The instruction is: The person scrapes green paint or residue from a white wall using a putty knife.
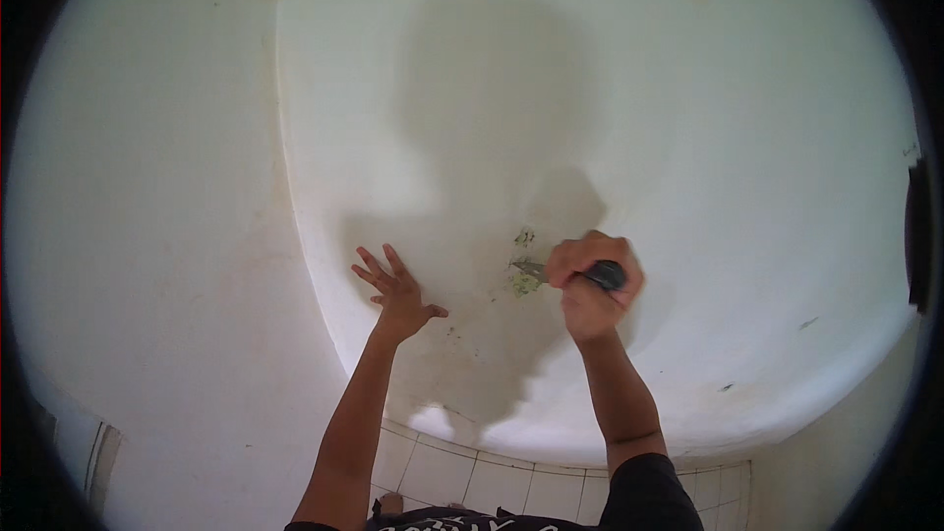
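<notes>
My left hand (396, 300) rests on the white wall (688, 118) with its fingers spread and nothing in it. To its right, my right hand (595, 280) is closed round the black handle of a scraper (531, 270). The thin grey blade points left and its tip meets the wall. Around the blade lies a patch of chipped paint (524, 283) with greenish bits showing. A smaller chipped spot (524, 236) sits just above it. My fist hides part of the handle.
A wall corner (285, 157) runs down at the left. White floor tiles (501, 482) meet the wall's foot below. A dark object (917, 236) is at the far right edge. Small marks (808, 323) dot the wall at right. My shadow falls across the work spot.
</notes>
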The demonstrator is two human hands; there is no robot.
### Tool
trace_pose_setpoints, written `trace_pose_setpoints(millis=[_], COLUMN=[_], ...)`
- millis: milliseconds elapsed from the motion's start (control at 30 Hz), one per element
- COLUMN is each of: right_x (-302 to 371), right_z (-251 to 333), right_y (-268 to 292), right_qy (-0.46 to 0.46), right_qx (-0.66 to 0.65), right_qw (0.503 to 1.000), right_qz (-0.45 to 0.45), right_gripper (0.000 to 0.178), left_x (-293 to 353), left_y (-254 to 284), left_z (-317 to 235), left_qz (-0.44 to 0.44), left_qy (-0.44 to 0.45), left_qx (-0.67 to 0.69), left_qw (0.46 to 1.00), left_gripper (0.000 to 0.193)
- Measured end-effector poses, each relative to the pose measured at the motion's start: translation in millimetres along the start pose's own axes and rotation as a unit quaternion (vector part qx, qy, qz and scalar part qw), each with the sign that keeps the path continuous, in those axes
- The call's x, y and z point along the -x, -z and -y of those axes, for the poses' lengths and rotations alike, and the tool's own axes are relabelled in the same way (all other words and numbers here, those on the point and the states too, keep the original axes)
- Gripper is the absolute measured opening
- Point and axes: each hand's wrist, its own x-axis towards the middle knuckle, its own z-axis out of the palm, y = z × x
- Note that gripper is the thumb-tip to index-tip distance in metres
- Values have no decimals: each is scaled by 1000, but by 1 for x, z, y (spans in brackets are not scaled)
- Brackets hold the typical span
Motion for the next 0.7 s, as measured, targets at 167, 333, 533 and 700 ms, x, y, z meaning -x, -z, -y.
trace_pose_setpoints(millis=[167,333,533,700], right_x=[-5,-1,3,1], right_z=[2,1,10,-1], right_y=[0,4,-4,-5], right_qy=[0,54,100,-19], right_qx=[26,-20,2,-25], right_qw=[1000,998,995,997], right_qz=[-13,-26,-31,-65], right_gripper=[26,27,27,28], left_x=[-4,-3,5,1], left_y=[4,3,1,0], left_z=[-11,-6,-2,-2], left_qz=[45,21,26,31], left_qy=[48,21,22,38], left_qx=[27,6,-15,28], left_qw=[997,1000,999,998], left_gripper=[158,157,158,157])
